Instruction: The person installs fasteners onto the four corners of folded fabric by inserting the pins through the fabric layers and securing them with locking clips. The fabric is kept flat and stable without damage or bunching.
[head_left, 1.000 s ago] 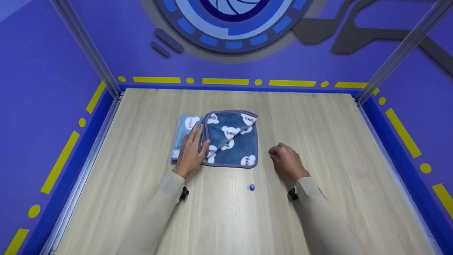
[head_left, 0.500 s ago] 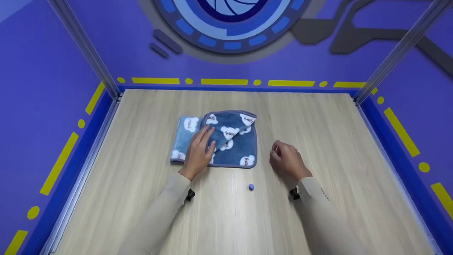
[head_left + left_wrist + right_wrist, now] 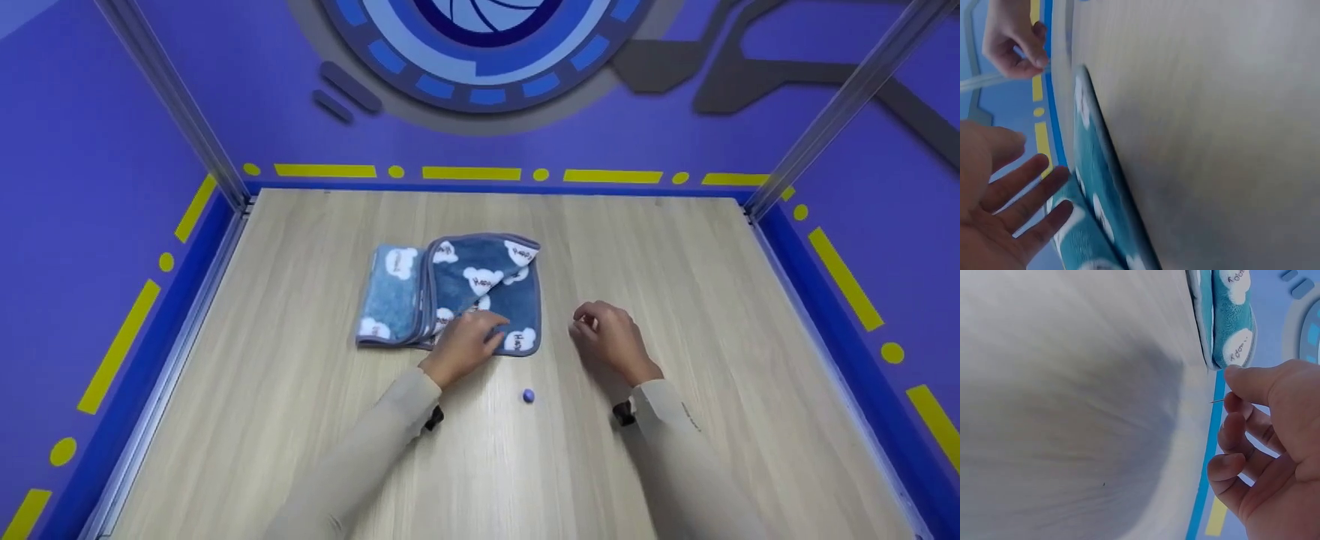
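A folded blue fleece cloth with white bear-head patches and grey edging lies on the wooden table; one corner is turned back over it. Above its front edge hovers my left hand, fingers loosely bent and spread, holding nothing; the left wrist view shows its open palm beside the cloth. To the right of the cloth, my right hand has its thumb and index finger together. From these fingertips a thin, needle-like metal piece sticks out; its other end is hidden by the fingers.
A small purple-blue bead-like object lies on the table in front of the cloth, between both forearms. Blue panels with yellow dashes wall the table at the back and both sides, with metal posts at the corners.
My left hand has lifted off the left part of the cloth and moved right and nearer, over its front edge. The right hand stays about where it was. The cloth keeps its fold.
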Demonstrator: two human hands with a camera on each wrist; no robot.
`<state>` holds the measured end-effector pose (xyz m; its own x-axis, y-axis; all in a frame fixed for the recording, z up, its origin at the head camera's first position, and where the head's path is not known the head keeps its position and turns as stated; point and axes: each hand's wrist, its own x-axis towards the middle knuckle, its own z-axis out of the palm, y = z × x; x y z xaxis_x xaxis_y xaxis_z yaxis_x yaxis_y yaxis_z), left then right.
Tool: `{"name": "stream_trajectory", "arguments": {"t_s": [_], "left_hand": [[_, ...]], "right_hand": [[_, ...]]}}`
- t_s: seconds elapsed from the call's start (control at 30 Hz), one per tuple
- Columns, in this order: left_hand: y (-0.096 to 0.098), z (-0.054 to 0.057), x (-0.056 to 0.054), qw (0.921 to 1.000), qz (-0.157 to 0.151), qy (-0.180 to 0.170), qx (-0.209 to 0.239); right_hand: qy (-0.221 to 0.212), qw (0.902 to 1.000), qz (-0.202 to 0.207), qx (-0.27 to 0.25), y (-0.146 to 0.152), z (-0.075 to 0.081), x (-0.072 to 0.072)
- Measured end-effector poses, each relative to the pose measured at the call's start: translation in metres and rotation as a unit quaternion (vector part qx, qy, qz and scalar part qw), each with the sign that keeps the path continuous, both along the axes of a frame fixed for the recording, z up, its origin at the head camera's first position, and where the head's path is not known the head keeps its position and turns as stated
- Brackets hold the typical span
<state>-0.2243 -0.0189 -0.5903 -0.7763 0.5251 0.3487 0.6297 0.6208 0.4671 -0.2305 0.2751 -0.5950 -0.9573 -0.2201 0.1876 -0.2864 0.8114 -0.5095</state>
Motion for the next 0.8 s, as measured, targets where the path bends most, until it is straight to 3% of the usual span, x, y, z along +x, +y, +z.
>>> {"name": "stream_trajectory", "arguments": {"t_s": [0.23,0.43,0.8], "left_hand": [[0.018,-0.006,-0.001,0.9952,-0.010,0.048,-0.085],[0.028,-0.010,-0.003,0.9879,-0.001,0.052,-0.146],[0.038,-0.013,0.001,0.9760,0.005,0.058,-0.210]], "right_hand": [[-0.006,0.9999,-0.010,-0.005,0.001,-0.001,0.001],[-0.002,0.9999,-0.012,-0.001,0.000,0.000,0.001],[0.022,0.9997,-0.004,-0.004,0.005,-0.004,0.005]]}}
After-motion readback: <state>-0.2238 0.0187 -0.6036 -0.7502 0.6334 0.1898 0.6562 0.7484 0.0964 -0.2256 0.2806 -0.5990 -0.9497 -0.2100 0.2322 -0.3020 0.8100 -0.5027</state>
